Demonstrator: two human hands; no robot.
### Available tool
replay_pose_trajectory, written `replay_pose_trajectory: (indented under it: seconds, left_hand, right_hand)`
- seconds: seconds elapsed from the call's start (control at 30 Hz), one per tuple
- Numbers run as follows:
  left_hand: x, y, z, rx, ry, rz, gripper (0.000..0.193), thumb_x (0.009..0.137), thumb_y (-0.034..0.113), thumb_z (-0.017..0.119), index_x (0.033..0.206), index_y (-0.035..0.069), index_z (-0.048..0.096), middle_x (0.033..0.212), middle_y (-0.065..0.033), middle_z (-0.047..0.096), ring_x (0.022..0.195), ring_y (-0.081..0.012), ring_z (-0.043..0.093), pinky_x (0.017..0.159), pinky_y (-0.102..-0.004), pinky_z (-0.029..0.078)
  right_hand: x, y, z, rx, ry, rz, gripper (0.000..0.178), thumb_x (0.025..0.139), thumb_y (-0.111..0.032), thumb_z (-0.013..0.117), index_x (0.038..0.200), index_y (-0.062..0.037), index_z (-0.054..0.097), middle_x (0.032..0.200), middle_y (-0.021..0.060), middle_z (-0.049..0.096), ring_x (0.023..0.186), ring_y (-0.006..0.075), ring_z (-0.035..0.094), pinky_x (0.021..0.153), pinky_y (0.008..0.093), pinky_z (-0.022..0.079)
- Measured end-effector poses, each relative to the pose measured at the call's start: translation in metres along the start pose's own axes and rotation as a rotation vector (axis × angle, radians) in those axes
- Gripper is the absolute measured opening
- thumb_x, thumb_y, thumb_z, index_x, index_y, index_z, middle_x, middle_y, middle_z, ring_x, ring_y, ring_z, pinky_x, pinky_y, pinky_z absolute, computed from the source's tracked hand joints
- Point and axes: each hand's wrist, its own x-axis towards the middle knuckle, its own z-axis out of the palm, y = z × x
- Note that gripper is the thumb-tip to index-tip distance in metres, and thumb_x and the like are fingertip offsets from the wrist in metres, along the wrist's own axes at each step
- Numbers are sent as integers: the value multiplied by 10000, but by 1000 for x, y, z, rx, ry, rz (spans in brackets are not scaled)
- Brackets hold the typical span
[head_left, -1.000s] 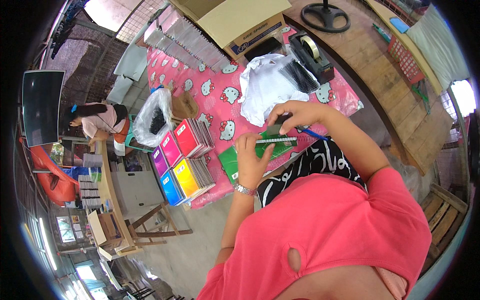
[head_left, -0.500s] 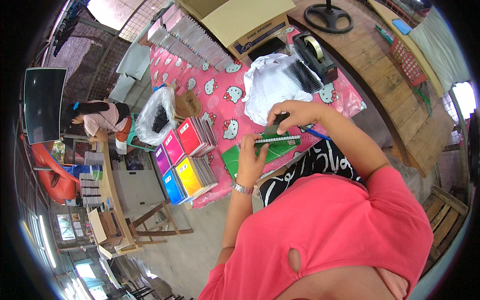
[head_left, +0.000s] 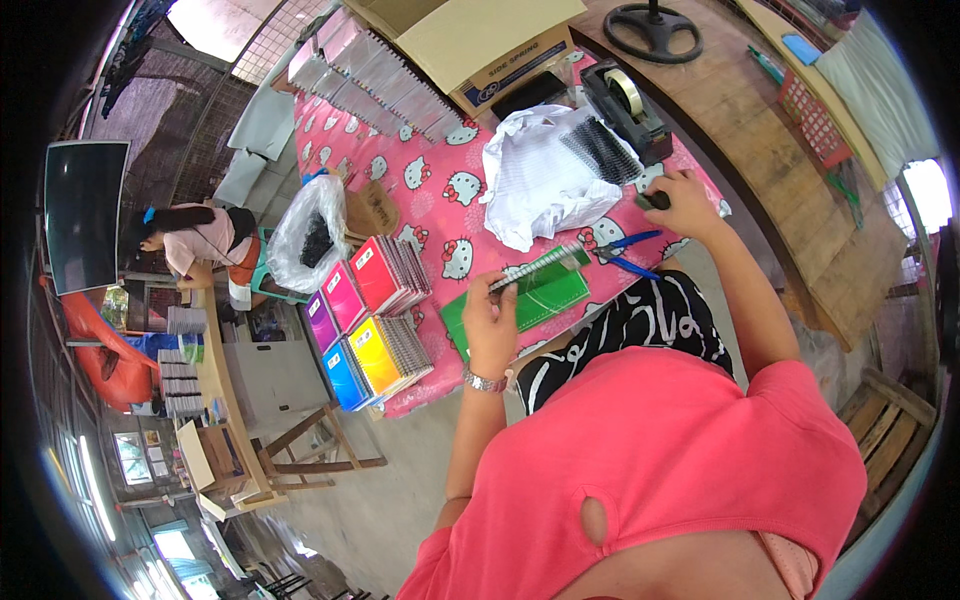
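Note:
A green spiral notebook (head_left: 545, 305) lies at the table's near edge, its wire-bound spine slanting up to the right. The fingers of my left hand (head_left: 492, 325) are closed on the notebook's left part, by the spine. My right hand (head_left: 690, 205) is over the table's right side, apart from the notebook, gripping a small dark block (head_left: 656, 201) whose exact kind I cannot make out. Blue-handled pliers (head_left: 630, 252) lie between that hand and the notebook. Beyond them, several black wire spines (head_left: 605, 152) rest on crumpled white paper (head_left: 540, 190).
Stacked colourful spiral notebooks (head_left: 375, 335) stand to the left, near a plastic bag (head_left: 310, 235) with dark contents. A tape dispenser (head_left: 630, 115), a cardboard box (head_left: 515, 75) and tall notebook piles (head_left: 375, 80) line the far side. Another person (head_left: 195, 235) sits at a bench on the left.
My right hand has moved off the notebook's spine to the right, carrying the dark block. The pliers are now uncovered. My left hand still holds the notebook.

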Motion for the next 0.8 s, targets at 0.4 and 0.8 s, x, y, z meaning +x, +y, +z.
replay_pose_trajectory:
  seconds: [0.4,0.8]
  left_hand:
    - [-1,6,-7,-105,132,-164,214,941,68,643,1113,-58,619,883,-70,624,693,-99,609,577,-239,506]
    - [-6,1,2,-244,201,-114,212,918,36,658,1108,-56,638,908,-69,611,716,-113,606,630,-236,503]
  right_hand:
    - [-57,-32,64,-400,-13,-231,359,756,-337,764,924,-55,616,1045,117,535,1041,314,504,887,469,392]
    - [-49,-150,46,499,13,-497,277,814,-236,721,866,-59,514,1173,161,575,1114,343,535,934,451,403]
